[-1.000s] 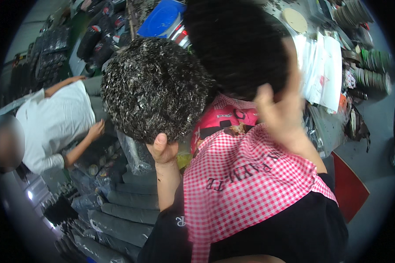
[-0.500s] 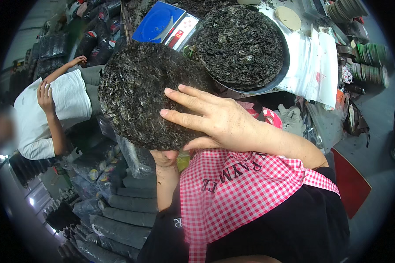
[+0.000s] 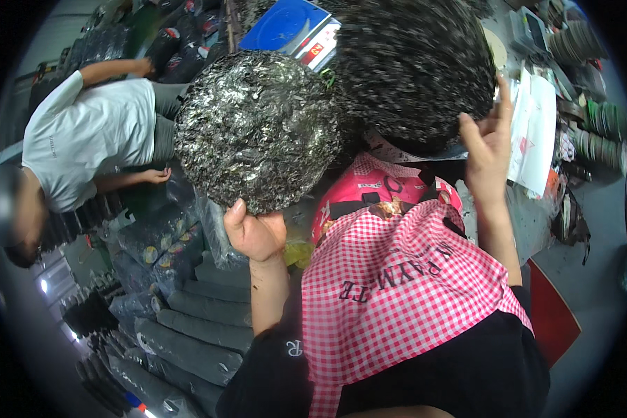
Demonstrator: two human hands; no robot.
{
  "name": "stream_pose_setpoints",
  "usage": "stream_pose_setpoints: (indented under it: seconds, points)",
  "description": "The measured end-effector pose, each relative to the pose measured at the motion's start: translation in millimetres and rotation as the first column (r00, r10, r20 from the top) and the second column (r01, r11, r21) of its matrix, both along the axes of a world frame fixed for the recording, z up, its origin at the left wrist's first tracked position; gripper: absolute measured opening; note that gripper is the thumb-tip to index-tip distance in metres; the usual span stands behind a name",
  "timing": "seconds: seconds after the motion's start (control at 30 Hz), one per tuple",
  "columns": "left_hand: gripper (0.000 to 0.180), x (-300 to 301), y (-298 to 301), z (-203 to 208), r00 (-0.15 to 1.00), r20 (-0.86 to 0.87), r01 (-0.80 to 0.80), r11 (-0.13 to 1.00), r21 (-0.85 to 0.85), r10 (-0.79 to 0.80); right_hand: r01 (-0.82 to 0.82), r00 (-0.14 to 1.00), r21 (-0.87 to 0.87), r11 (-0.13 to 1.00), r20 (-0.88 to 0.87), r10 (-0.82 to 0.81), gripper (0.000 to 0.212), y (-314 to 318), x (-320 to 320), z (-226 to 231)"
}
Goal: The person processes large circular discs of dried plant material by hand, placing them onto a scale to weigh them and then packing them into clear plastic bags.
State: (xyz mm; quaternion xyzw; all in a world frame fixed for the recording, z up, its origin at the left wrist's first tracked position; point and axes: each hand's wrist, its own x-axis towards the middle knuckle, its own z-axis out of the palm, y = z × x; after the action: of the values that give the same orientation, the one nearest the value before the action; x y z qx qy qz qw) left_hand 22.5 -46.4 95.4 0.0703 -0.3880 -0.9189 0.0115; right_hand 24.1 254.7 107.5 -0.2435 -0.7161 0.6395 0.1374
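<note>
Flaky discs [image 3: 258,129]: 2
Left hand [image 3: 256,233]: curled, holding 1
Right hand [image 3: 486,143]: partly open at the other, grip unclear
Blue scale [image 3: 275,28]: 1

Since half a second ago: right hand [image 3: 491,150] off left disc [image 3: 258,132], at right disc [image 3: 418,70], now up from its pan [image 3: 454,152].

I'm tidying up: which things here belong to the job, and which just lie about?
In use, apparently:
dark flaky disc, held in the left hand
blurred second disc, right hand at its edge
perhaps the blue scale, untouched

Probably just lying about:
white sheets
green-edged stacks
grey wrapped rolls
</note>
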Motion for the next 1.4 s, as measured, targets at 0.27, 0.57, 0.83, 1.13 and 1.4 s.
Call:
stream_pose_setpoints:
  seconds: [0.27,0.57,0.83,1.13,1.4]
  points:
    - [0.054,-6.3,8.1,12.3,0.998,0.013,0.066,0.998,0.015,-0.066,-0.182,0.699,0.866,0.467,-0.220,0.681,0.052,-67.2,-16.2,-7.1]
    - [0.061,8.4,25.0,25.3,0.977,-0.199,-0.015,0.918,-0.397,-0.070,-0.262,0.611,0.851,0.454,-0.217,0.761,0.053,-84.2,-15.5,-11.3]
    - [0.073,-44.1,43.1,11.7,0.935,-0.273,-0.070,0.637,-0.768,-0.227,-0.137,0.914,-0.752,0.644,-0.347,-0.210,0.034,18.3,-6.1,-24.2]
    - [0.077,-91.6,91.4,-24.2,0.897,-0.157,0.192,0.685,-0.703,-0.413,0.003,0.855,-0.663,0.748,-0.386,-0.346,0.034,37.3,3.9,-25.8]
    - [0.093,-116.5,126.7,-31.9,0.904,-0.068,0.294,0.728,-0.619,-0.423,0.147,0.863,0.465,0.873,-0.491,0.116,0.041,45.0,16.3,-31.5]
